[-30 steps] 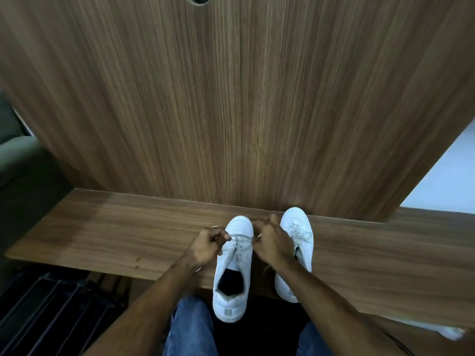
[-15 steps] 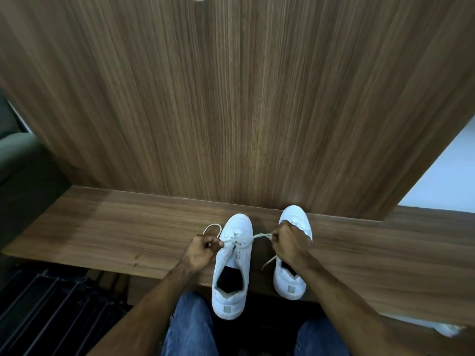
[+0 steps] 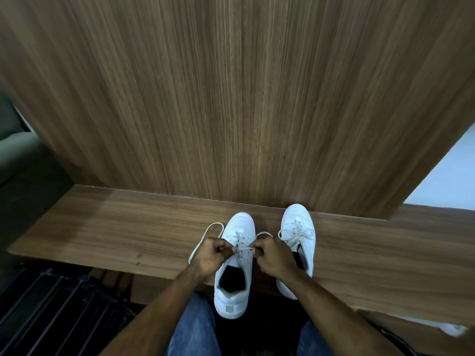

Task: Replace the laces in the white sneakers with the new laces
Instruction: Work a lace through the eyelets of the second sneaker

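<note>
Wood-grain worktop [image 3: 102, 235] below a matching back panel carries two white sneakers: left sneaker [image 3: 235, 268], heel overhanging the near edge, and laced right sneaker [image 3: 299, 229]. Left hand [image 3: 212, 255] and right hand [image 3: 276, 255] each pinch one end of the lace [image 3: 244, 250] crossing the left sneaker.

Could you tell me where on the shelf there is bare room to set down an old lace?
Bare shelf runs left of the lace loop, and right of the right sneaker. It is crowded around the left sneaker, where both hands work.
</note>
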